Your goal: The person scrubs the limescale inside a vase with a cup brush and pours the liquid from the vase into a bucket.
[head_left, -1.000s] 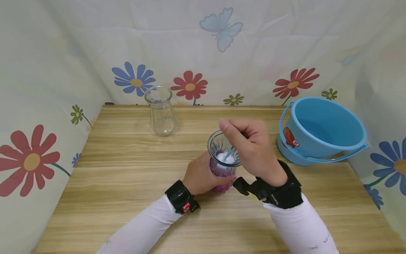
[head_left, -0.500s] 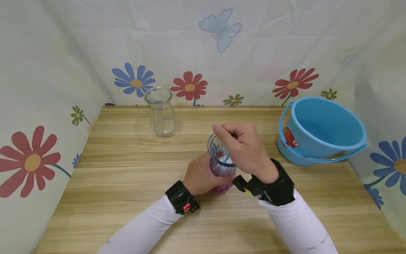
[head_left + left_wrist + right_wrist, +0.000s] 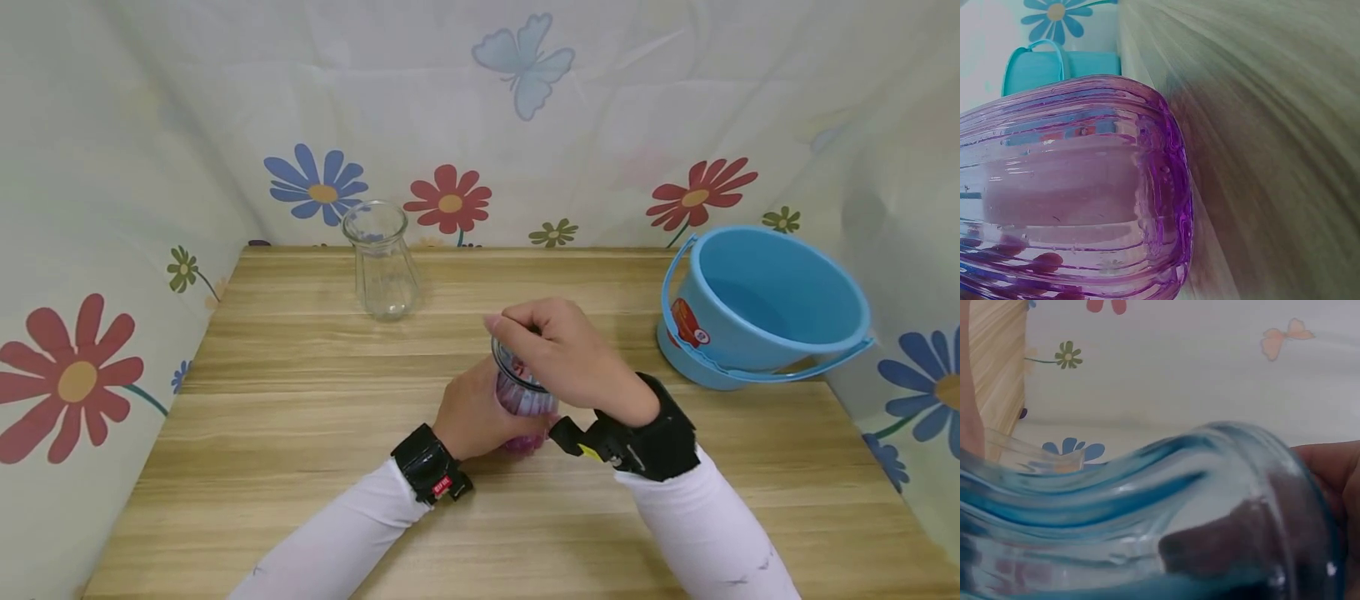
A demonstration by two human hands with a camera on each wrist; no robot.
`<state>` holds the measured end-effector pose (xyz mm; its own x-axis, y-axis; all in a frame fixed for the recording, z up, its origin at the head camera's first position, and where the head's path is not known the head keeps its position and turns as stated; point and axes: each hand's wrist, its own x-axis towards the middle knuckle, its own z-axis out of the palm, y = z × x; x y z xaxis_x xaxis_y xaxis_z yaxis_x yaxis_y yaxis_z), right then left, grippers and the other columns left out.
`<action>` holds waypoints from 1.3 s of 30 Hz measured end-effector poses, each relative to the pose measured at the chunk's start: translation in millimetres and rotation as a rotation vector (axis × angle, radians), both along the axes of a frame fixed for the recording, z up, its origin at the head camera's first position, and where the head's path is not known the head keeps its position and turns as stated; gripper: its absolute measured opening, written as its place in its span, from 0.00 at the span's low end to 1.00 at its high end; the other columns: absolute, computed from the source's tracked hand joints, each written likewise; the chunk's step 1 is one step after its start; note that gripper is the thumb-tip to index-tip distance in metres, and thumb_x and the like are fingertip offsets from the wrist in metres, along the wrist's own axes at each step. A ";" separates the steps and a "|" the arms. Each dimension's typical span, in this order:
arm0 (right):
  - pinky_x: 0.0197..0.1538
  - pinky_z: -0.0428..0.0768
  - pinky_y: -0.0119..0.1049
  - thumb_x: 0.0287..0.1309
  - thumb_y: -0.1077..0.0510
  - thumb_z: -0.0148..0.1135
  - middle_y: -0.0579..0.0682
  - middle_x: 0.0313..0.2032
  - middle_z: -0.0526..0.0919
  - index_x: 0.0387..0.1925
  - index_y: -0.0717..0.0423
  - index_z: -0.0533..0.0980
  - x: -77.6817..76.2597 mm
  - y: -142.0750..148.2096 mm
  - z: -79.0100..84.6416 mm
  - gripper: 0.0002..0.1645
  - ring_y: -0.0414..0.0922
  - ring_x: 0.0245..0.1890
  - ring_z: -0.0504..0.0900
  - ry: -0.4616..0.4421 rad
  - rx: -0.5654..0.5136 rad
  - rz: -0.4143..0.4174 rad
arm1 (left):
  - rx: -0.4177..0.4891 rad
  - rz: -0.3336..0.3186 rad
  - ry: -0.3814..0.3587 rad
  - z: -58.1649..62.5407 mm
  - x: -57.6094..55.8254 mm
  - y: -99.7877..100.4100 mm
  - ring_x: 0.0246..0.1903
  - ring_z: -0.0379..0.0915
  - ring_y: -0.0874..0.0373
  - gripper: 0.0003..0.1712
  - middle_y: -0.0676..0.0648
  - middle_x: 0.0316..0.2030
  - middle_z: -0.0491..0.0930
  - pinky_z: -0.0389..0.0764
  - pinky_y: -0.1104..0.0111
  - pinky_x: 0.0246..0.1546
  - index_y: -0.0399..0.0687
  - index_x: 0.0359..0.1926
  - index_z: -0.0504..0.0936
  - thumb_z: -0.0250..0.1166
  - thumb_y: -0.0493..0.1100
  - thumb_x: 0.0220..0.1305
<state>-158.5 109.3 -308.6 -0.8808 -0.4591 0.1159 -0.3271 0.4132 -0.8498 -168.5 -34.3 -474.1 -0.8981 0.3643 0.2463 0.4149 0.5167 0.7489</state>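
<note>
A ribbed glass vase [image 3: 525, 400], bluish at the top and purple at the base, stands upright on the table before me. My left hand [image 3: 472, 412] grips it round the side, thumb in front. Over its mouth, my right hand [image 3: 562, 354] has its fingers curled and bent down at the rim. It holds the handle of a sponge brush, hidden under the hand in the head view. Through the purple glass in the left wrist view, the pale brush head [image 3: 1060, 187] shows inside the vase. The right wrist view is filled by the bluish vase neck [image 3: 1229, 481].
A clear glass vase [image 3: 386, 275] stands at the back left of the wooden table [image 3: 300, 392]. At the right is a light blue bucket [image 3: 720, 346] with its handle lowered to the front. Flower-printed curtain [image 3: 600, 125] encloses the back and sides.
My right hand has moved left and slightly toward me over the vase mouth, covering more of it. The light blue brush handle, seen earlier, is now hidden. The left hand and vase stay put.
</note>
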 end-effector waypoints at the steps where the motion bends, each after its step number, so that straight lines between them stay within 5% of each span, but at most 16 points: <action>1: 0.23 0.57 0.34 0.78 0.50 0.53 0.45 0.16 0.58 0.14 0.54 0.63 0.6 0.2 1.0 0.32 0.41 0.17 0.60 -0.007 -0.014 0.000 | 0.002 0.001 0.000 0.1 0.0 -0.1 0.38 0.82 0.66 0.41 0.60 0.42 0.83 0.85 0.67 0.39 0.60 0.57 0.75 0.76 0.73 0.48; 11: 0.24 0.59 0.38 0.77 0.58 0.51 0.47 0.16 0.57 0.16 0.64 0.64 10.0 3.6 15.2 0.29 0.45 0.19 0.60 0.020 -0.249 0.054 | 0.023 0.009 0.014 -1.5 0.1 -1.2 0.40 0.82 0.66 0.43 0.60 0.43 0.84 0.85 0.68 0.41 0.61 0.58 0.73 0.76 0.74 0.47; 16: 0.24 0.56 0.40 0.78 0.59 0.50 0.49 0.15 0.55 0.14 0.59 0.59 10.8 6.5 20.5 0.30 0.47 0.17 0.57 0.029 -0.320 0.086 | 0.026 0.006 0.011 -2.9 0.0 -0.9 0.41 0.82 0.67 0.44 0.61 0.44 0.83 0.85 0.68 0.42 0.62 0.60 0.72 0.77 0.73 0.47; 26: 0.25 0.59 0.38 0.77 0.56 0.52 0.46 0.15 0.57 0.15 0.60 0.62 1.4 5.2 5.0 0.30 0.46 0.18 0.59 -0.022 -0.213 0.015 | 0.016 -0.011 0.006 -1.8 0.2 -0.9 0.38 0.81 0.67 0.41 0.62 0.41 0.83 0.84 0.69 0.39 0.62 0.56 0.74 0.76 0.73 0.48; 39: 0.22 0.58 0.34 0.78 0.50 0.52 0.45 0.14 0.60 0.15 0.56 0.63 -1.4 -0.3 0.1 0.32 0.41 0.16 0.60 -0.096 -0.019 0.068 | -0.007 -0.017 0.040 -1.5 -2.5 0.3 0.36 0.81 0.68 0.39 0.62 0.39 0.82 0.83 0.69 0.36 0.60 0.55 0.74 0.74 0.73 0.49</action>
